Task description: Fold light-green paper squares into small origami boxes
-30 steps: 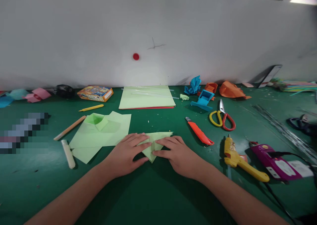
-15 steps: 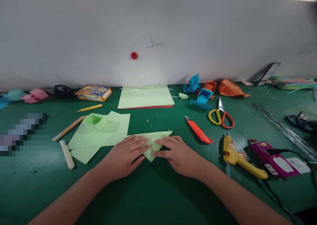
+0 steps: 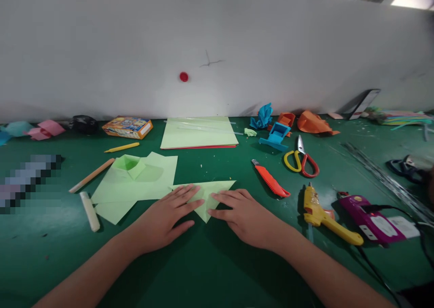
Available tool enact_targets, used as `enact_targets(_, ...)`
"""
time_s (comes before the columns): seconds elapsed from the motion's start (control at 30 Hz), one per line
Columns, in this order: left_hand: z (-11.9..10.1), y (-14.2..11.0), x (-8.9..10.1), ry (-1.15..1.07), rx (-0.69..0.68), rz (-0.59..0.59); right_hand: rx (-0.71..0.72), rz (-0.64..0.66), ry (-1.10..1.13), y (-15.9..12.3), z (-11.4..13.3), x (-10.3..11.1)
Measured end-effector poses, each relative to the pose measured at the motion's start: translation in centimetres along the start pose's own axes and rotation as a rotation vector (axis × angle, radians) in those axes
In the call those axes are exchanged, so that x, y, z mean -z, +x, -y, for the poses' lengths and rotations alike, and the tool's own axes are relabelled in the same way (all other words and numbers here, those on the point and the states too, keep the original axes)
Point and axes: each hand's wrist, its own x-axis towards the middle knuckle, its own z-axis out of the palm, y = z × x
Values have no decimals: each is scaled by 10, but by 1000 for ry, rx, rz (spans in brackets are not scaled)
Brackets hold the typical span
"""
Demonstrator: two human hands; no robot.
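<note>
A folded light green paper triangle [image 3: 207, 191] lies flat on the green table, its point toward me. My left hand [image 3: 169, 217] rests across the left part of it, fingers stretched out and thumb apart. From the other side my right hand [image 3: 246, 215] presses fingertips on the paper's right part, its fingers spread. Parts of the paper are hidden beneath both hands. Left of my left hand lie light green paper sheets [image 3: 149, 188], partly under its fingers' side, bearing a small folded green paper box [image 3: 130, 167].
Right of my hands lie a red utility knife [image 3: 271, 179], scissors [image 3: 301, 158], a yellow glue gun [image 3: 327, 217] and a purple power strip [image 3: 373, 220]. Behind is a paper stack [image 3: 200, 134]. At left are a yellow pencil [image 3: 122, 147] and a white stick [image 3: 90, 211].
My left thumb has spread away from the paper, and the left fingers have shifted slightly. My right hand stays nearly in place. The whole view has shifted a little.
</note>
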Motion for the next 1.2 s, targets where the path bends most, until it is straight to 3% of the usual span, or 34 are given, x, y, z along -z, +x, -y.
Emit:
enact_targets(0.53, -4, 1, 0, 41, 12, -41, 7, 17, -19, -3, 3, 4)
enact_targets(1.2, 0, 1, 0, 16, 57, 20, -4, 44, -1, -4, 6, 6)
